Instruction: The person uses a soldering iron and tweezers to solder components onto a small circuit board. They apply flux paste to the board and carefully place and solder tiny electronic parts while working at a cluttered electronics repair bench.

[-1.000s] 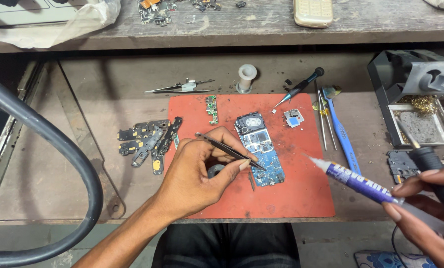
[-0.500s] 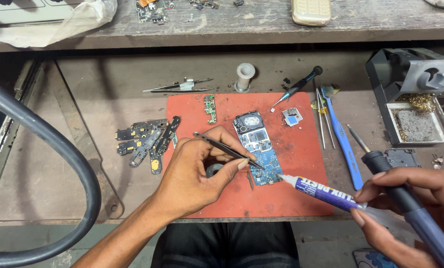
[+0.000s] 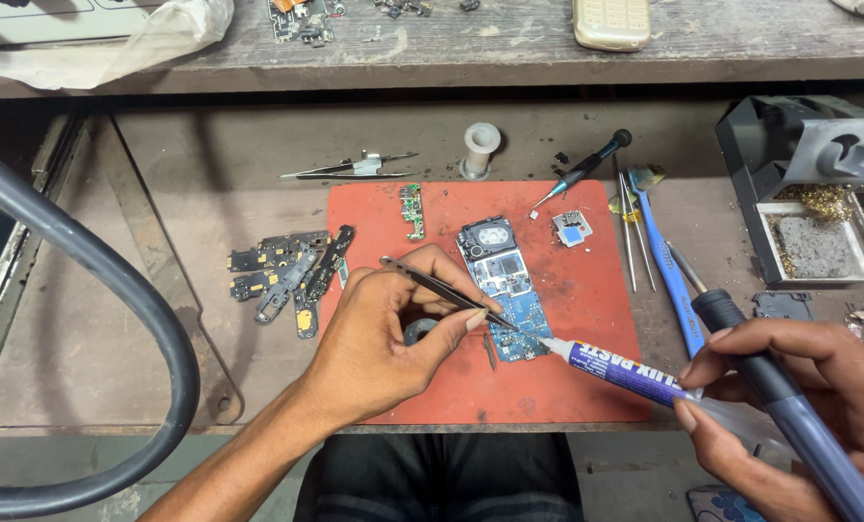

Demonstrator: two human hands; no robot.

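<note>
Circuit board (image 3: pixel 509 295) takes paste from the syringe (image 3: pixel 620 372) gripped in the right hand (image 3: pixel 790 416), nozzle at its five o'clock corner; left hand (image 3: pixel 384 333) fingers, pinched on tweezers (image 3: pixel 442 290), should brace steadily.

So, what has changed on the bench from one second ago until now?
The right hand, holding a syringe of paste together with a soldering iron, moved left, bringing the syringe tip from beside the red mat onto the lower end of the blue circuit board. The left hand kept its tweezers on the board. The loose boards and tools did not move.
</note>
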